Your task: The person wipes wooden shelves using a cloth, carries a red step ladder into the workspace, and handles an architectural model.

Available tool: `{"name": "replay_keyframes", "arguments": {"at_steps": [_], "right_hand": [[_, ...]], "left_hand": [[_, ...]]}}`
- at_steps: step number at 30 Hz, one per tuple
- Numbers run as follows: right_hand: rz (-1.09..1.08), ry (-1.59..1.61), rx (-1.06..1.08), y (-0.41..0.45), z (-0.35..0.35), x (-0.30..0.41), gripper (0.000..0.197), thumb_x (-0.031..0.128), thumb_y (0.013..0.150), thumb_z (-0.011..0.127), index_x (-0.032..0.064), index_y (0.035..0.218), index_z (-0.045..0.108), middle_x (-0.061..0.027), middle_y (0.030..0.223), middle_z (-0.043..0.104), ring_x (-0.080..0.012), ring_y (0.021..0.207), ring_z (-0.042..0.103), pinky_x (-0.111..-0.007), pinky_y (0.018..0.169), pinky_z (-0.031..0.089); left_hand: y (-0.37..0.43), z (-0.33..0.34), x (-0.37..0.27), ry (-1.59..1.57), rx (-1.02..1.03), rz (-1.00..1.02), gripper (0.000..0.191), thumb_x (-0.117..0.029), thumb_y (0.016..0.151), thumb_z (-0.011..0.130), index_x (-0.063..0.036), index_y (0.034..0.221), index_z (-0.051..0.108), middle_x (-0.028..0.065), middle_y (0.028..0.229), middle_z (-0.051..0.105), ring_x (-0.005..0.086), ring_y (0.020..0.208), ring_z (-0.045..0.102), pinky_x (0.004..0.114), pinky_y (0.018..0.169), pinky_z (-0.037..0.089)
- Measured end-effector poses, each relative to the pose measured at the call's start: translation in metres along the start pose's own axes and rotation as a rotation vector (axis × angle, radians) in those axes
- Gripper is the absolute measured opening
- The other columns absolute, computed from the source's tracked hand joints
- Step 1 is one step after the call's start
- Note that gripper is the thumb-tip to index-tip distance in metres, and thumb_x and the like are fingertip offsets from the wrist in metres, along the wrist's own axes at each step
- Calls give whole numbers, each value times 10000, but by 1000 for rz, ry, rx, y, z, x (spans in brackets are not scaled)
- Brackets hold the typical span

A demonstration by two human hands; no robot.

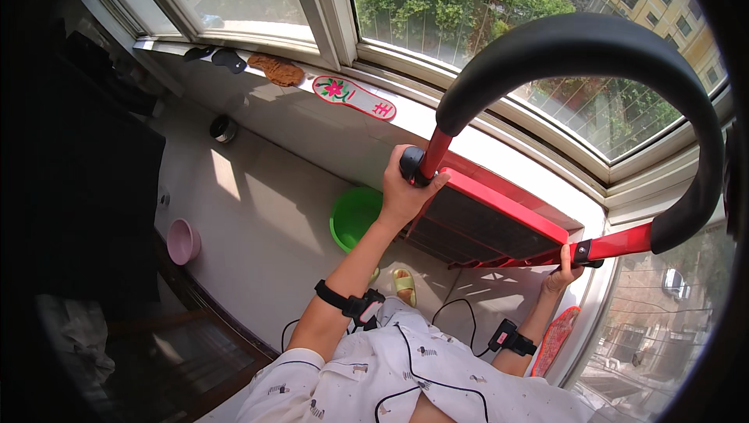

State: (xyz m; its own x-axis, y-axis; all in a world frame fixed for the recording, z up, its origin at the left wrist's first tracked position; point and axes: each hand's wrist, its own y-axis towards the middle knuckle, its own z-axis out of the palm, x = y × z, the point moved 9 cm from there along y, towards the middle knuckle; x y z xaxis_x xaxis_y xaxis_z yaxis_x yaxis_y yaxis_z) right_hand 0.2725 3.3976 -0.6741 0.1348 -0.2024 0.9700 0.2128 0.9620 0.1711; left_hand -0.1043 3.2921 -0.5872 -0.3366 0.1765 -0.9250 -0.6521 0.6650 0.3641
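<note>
Before me, close to the window sill, stands a red metal step ladder [509, 203] with black treads [485, 224]. Its arched handle, padded in black foam [576, 43], rises toward the camera. My left hand [406, 192] grips the left side rail near a black joint, thumb on the edge of the top step. On the opposite side, my right hand [563, 275] holds the ladder's right rail by its black bracket. The steps look folded close together; the ladder's feet are hidden.
A green plastic basin [353, 218] lies on the tiled floor [275, 236] by my slippered foot [404, 287]. Farther left are a pink basin [183, 242] and a round metal container [223, 128]. Several insoles, one embroidered [354, 97], line the white sill [418, 125]. A cable [471, 306] hangs near my legs.
</note>
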Motion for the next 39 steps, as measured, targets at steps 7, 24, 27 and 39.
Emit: {"name": "replay_keyframes", "arguments": {"at_steps": [7, 24, 27, 39], "right_hand": [[-94, -34, 73, -5, 7, 21, 193, 120, 692, 546, 0, 823, 472, -48, 765, 488, -139, 698, 449, -257, 687, 350], [-153, -68, 312, -63, 88, 110, 233, 158, 669, 572, 8, 809, 461, -26, 709, 451, -130, 670, 430, -260, 663, 338], [-192, -76, 379, -90, 108, 145, 207, 160, 669, 573, 15, 759, 455, -14, 678, 431, -114, 640, 407, -242, 633, 317], [-177, 8, 672, -222, 192, 238, 271, 158, 632, 584, 5, 820, 462, -36, 734, 460, -125, 697, 429, -247, 685, 315]], "left_hand": [[-30, -23, -16, -20, -78, -104, 383, -144, 591, 692, -41, 836, 416, -8, 693, 442, 64, 603, 414, 195, 569, 372], [-101, -159, -93, 0, -316, -87, 343, -155, 586, 692, -56, 773, 422, -24, 602, 442, 46, 510, 394, 179, 473, 349], [-124, -199, -101, -17, -362, -124, 313, -165, 609, 673, -51, 771, 430, -17, 616, 475, 44, 523, 437, 179, 501, 375], [-223, -366, -182, -22, -672, -118, 310, -129, 614, 668, -42, 773, 416, -18, 629, 472, 38, 537, 422, 163, 505, 349]]}}
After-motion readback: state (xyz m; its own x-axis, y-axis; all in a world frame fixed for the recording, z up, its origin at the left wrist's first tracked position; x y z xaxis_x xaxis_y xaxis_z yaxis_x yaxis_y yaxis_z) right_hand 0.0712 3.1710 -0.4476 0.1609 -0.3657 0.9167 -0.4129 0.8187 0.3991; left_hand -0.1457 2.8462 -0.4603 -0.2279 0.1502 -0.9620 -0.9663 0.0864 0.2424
